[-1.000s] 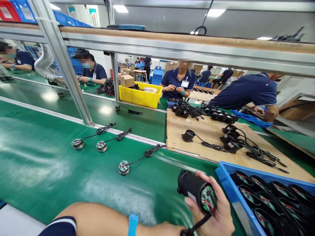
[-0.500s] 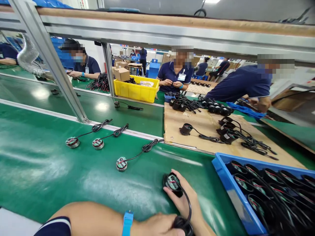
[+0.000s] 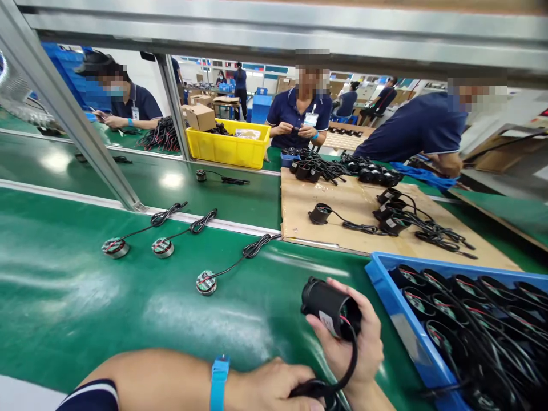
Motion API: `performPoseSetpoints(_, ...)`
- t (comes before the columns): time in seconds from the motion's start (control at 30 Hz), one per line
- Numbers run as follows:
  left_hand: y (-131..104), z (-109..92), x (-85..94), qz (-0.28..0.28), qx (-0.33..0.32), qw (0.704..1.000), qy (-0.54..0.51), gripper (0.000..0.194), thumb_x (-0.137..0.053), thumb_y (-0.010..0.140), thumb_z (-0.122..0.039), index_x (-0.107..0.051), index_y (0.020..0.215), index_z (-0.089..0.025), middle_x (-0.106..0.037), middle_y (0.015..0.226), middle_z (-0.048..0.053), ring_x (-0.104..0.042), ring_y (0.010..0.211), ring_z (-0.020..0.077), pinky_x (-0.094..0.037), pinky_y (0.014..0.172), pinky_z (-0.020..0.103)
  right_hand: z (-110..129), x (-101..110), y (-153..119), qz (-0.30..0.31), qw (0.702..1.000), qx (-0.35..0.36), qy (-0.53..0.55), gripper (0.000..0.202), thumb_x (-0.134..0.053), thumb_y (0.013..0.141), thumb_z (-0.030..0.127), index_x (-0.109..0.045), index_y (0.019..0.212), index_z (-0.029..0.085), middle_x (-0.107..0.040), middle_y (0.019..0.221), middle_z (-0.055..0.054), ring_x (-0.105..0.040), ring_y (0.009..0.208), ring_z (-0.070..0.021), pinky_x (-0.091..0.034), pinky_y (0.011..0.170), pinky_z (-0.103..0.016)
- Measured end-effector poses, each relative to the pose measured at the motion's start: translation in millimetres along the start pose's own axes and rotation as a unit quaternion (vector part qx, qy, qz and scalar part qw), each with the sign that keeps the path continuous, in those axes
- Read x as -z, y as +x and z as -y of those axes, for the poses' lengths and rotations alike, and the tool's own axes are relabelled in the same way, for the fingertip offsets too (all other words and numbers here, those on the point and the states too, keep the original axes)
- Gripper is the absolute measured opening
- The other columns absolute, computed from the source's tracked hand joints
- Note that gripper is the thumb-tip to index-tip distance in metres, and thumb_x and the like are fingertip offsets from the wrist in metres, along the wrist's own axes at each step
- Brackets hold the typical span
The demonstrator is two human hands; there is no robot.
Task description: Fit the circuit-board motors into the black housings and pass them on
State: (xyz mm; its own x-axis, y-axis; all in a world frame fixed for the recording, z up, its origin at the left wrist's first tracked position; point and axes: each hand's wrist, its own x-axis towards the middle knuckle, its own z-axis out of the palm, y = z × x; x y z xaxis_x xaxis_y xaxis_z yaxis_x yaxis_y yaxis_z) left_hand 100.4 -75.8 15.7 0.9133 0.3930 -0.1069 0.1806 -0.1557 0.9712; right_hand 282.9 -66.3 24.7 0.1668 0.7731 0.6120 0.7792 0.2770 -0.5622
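My right hand [image 3: 369,337] is wrapped round a black cylindrical housing [image 3: 327,305] with a white label, tilted on its side above the green mat. Red wires and a thick black cable come out of its open end, which faces me; its inside is mostly dark. Below it, my left hand [image 3: 274,383] grips the bundled black cable [image 3: 314,389] near the bottom edge. Three round circuit-board units with coiled cables lie on the mat; the nearest unit [image 3: 206,282] is left of my right hand. To the right, a blue tray [image 3: 398,319] holds several black housings with boards and cables.
Beyond the mat, a cardboard sheet [image 3: 295,220] bears more housings and cables. A yellow bin [image 3: 226,149] stands behind the centre conveyor. A metal post [image 3: 85,114] and overhead beam [image 3: 274,25] frame the bench. Co-workers sit or lean on the far side.
My right hand has lifted and turned the housing, so its labelled side now shows. The left hand stays low on the cable. The view has shifted slightly.
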Motion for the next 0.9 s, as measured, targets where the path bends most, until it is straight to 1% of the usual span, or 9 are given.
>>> performPoseSetpoints(0.13, 1, -1, 0.5, -0.01, -0.003, 1.0, 0.004, 0.067, -0.04, 0.091, -0.077, -0.063, 0.115, -0.019, -0.069, 0.092, 0.005, -0.065, 0.08, 0.0186, -0.053, 0.074, 0.027, -2, -3, 0, 0.106, 0.993, 0.046, 0.009, 0.054, -0.07, 0.089, 0.046, -0.053, 0.135, 0.024, -0.072, 0.121, -0.006, -0.072, 0.106, -0.0215, -0.061, 0.089, -0.031)
performPoseSetpoints(0.27, 2, -5, 1.6, 0.009, -0.023, 0.999, -0.029, 0.058, -0.053, 0.09, -0.07, -0.065, 0.116, -0.019, -0.072, 0.11, 0.009, -0.07, 0.096, 0.0238, -0.056, 0.083, 0.03, -4, -2, 1, 0.019, 1.0, 0.007, -0.009, 0.07, -0.076, 0.083, 0.047, -0.046, 0.142, 0.024, -0.067, 0.131, -0.01, -0.069, 0.114, -0.0262, -0.058, 0.097, -0.039)
performPoseSetpoints(0.33, 2, -6, 1.5, -0.01, -0.008, 1.0, -0.02, 0.053, -0.062, 0.086, -0.064, -0.064, 0.115, -0.019, -0.073, 0.103, 0.008, -0.07, 0.087, 0.0223, -0.056, 0.077, 0.029, -9, -7, 2, 0.032, 0.999, 0.008, -0.008, 0.066, -0.074, 0.084, 0.048, -0.048, 0.14, 0.023, -0.068, 0.129, -0.01, -0.07, 0.113, -0.0261, -0.059, 0.096, -0.039)
performPoseSetpoints(0.43, 4, -2, 0.1, -0.031, 0.021, 0.999, 0.006, 0.049, -0.07, 0.081, -0.057, -0.062, 0.11, -0.018, -0.07, 0.086, 0.004, -0.065, 0.072, 0.0187, -0.054, 0.066, 0.027, -16, -15, 3, 0.106, 0.994, 0.024, -0.005, 0.055, -0.071, 0.086, 0.052, -0.057, 0.131, 0.024, -0.073, 0.119, -0.006, -0.073, 0.103, -0.0228, -0.062, 0.088, -0.033)
performPoseSetpoints(0.57, 7, 5, -2.6, -0.01, 0.012, 1.0, 0.015, 0.047, -0.069, 0.083, -0.053, -0.06, 0.114, -0.019, -0.069, 0.087, 0.003, -0.064, 0.072, 0.0184, -0.055, 0.068, 0.028, -16, -17, 3, 0.032, 0.999, -0.029, -0.022, 0.068, -0.074, 0.084, 0.05, -0.048, 0.141, 0.023, -0.069, 0.127, -0.009, -0.072, 0.107, -0.0247, -0.06, 0.094, -0.037)
performPoseSetpoints(0.63, 7, 3, -3.1, -0.013, 0.015, 1.0, 0.005, 0.051, -0.071, 0.081, -0.056, -0.058, 0.113, -0.019, -0.067, 0.082, 0.002, -0.063, 0.068, 0.0174, -0.055, 0.067, 0.027, -17, -21, 4, 0.031, 0.998, -0.044, -0.012, 0.073, -0.075, 0.082, 0.049, -0.045, 0.143, 0.024, -0.066, 0.131, -0.01, -0.069, 0.113, -0.0259, -0.058, 0.098, -0.039)
performPoseSetpoints(0.73, 6, -3, -2.7, -0.04, 0.031, 0.999, -0.014, 0.057, -0.075, 0.075, -0.06, -0.054, 0.107, -0.018, -0.063, 0.077, 0.001, -0.059, 0.064, 0.0163, -0.052, 0.061, 0.026, -26, -30, 6, 0.128, 0.991, -0.01, 0.032, 0.069, -0.076, 0.082, 0.047, -0.049, 0.142, 0.026, -0.066, 0.132, -0.008, -0.067, 0.118, -0.0246, -0.056, 0.102, -0.037)
performPoseSetpoints(0.8, 4, -6, -2.4, -0.043, 0.031, 0.998, -0.021, 0.063, -0.075, 0.074, -0.063, -0.052, 0.111, -0.017, -0.066, 0.082, 0.004, -0.059, 0.066, 0.018, -0.054, 0.062, 0.028, -33, -27, 3, 0.156, 0.987, -0.011, 0.045, 0.077, -0.077, 0.081, 0.048, -0.045, 0.147, 0.025, -0.059, 0.143, -0.01, -0.059, 0.13, -0.0267, -0.049, 0.11, -0.042)
performPoseSetpoints(0.9, 1, -9, -2.1, -0.031, -0.005, 0.999, -0.031, 0.096, -0.074, 0.073, -0.066, -0.036, 0.143, -0.013, -0.067, 0.112, 0.015, -0.066, 0.086, 0.0255, -0.058, 0.08, 0.038, -35, -3, -16, 0.159, 0.971, -0.133, 0.119, 0.077, -0.069, 0.087, 0.051, -0.038, 0.152, 0.023, -0.051, 0.149, -0.015, -0.053, 0.136, -0.0298, -0.044, 0.112, -0.051)
